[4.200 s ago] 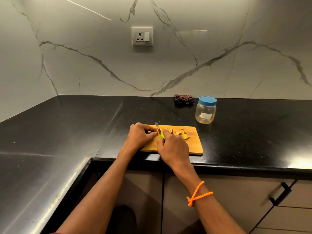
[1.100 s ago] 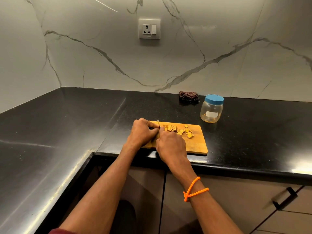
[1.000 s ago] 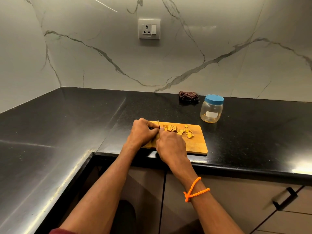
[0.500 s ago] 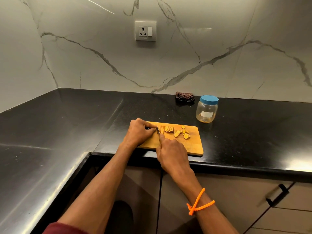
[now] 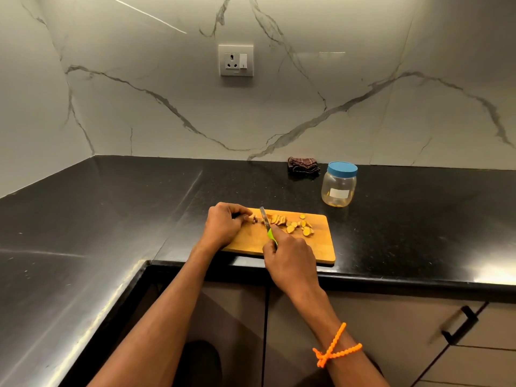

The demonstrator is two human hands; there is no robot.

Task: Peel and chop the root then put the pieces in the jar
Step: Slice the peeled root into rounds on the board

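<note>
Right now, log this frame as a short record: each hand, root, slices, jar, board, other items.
left hand: pinches the root stub on the board
right hand: grips the knife, blade tip between stub and slices
slices: loose on the board, right of the blade
jar: on the counter behind the board, blue lid on
board: at the counter's front edge
cloth: by the wall, left of the jar
</note>
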